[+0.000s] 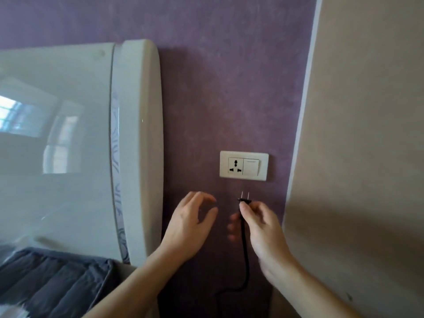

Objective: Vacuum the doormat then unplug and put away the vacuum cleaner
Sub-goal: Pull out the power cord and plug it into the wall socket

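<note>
Black two-pin plug, pinched in my right hand, points its prongs at the wall socket just above, not touching, lined with its slots, I judge; my left hand hovers beside, loosely spread, empty. Cord trails downward; vacuum cleaner unseen.

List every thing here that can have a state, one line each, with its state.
plug: out of the socket, prongs pointing up
socket: empty
switch: position cannot be told
right hand: pinches the plug
left hand: fingers relaxed, holds nothing
cord: hangs below the plug
</note>
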`<move>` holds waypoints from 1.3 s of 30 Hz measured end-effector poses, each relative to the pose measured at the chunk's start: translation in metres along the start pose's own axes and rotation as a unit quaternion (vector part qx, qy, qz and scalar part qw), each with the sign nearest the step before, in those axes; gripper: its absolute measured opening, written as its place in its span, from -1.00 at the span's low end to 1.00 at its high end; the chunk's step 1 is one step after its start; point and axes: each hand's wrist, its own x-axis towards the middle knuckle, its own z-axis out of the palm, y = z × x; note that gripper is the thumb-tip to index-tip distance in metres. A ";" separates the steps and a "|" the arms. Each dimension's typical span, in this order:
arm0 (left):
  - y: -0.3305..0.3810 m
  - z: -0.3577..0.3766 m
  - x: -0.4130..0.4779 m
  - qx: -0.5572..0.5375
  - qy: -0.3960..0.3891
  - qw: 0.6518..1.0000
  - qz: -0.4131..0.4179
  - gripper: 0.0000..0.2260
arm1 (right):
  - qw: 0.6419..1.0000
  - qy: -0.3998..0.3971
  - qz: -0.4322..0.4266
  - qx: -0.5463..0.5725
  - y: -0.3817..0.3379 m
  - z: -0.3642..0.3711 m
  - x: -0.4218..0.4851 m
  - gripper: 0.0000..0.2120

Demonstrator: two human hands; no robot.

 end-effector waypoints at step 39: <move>-0.057 -0.011 0.125 0.281 -0.005 0.932 0.228 -0.15 | 0.810 0.258 -0.259 -0.459 0.003 0.045 0.080 -0.67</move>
